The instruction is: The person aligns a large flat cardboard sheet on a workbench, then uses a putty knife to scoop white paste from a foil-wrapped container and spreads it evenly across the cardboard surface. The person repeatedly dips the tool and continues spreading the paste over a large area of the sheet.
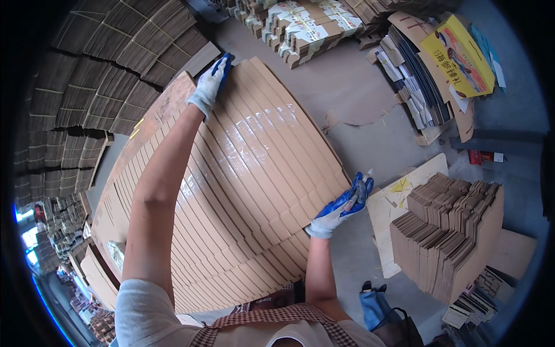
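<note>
Head view, left hand (209, 85) and right hand (341, 206) each in closed grip on cardboard stack (254, 173) ends

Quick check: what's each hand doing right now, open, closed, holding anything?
Left hand: gloved, laid on the far edge of the flat cardboard stack; grip cannot be told.
Right hand: gloved, fingers curled against the stack's near right edge; grip cannot be told.

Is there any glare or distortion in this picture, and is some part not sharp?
In the head view, light glares off the clear tape on the row of flat cardboard boxes. The fisheye lens bends that row into a curve, and the corners are black. The left hand and right hand look sharp. The bright area at the lower left edge is overexposed.
</note>
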The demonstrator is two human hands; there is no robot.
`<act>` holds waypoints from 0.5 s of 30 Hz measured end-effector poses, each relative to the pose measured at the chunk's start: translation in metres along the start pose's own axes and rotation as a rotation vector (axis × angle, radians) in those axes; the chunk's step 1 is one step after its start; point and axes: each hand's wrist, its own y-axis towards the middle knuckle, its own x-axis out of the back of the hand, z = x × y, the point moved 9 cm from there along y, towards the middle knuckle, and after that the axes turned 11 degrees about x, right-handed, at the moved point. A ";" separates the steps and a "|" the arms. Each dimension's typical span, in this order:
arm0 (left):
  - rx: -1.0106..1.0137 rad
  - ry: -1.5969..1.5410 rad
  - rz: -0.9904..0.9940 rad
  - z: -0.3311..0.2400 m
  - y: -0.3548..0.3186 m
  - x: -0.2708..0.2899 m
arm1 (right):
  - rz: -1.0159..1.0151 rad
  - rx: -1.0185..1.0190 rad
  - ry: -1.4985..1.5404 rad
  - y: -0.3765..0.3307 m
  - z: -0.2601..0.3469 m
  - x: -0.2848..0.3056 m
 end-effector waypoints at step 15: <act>0.003 0.394 0.095 -0.006 0.019 -0.028 | 0.243 0.264 -0.423 0.008 -0.003 -0.002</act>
